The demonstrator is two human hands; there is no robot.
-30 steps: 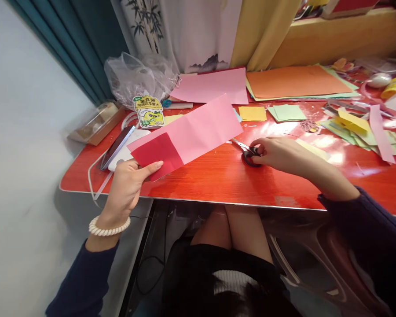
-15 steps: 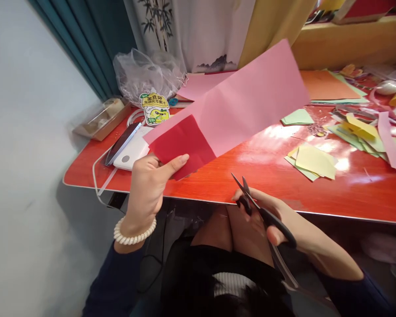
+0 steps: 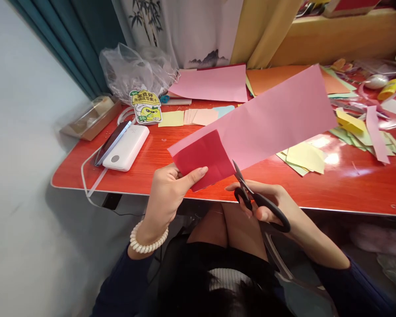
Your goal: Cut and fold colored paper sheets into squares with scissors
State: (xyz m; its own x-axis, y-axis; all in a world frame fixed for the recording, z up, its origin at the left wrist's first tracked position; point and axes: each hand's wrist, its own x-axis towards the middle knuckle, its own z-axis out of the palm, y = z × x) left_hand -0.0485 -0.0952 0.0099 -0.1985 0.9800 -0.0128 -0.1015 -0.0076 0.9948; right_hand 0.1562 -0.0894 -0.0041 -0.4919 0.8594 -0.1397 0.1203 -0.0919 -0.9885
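Note:
My left hand (image 3: 173, 189) pinches a red paper square (image 3: 204, 156) together with a long pink paper strip (image 3: 277, 116), the thumb pressing on the red piece. The square lies over the strip's left end, and the rest of the strip slants up to the right above the table. In my right hand (image 3: 267, 200) is a pair of scissors (image 3: 251, 191) with black handles. Its blades point up at the lower edge of the pink strip, right beside the red square's corner. Whether the blades have paper between them is hard to make out.
On the red table (image 3: 145, 176) a white power bank (image 3: 127, 147) and a phone (image 3: 112, 143) lie at left, near a clear plastic bag (image 3: 135, 72). Pink sheets (image 3: 214, 83) and orange paper (image 3: 264, 79) lie at the back. Yellow and green pieces (image 3: 305, 158) are at right.
My left hand has brought the red square and pink strip right and down. The scissors in my right hand have come to the strip's lower edge, their blades closer together.

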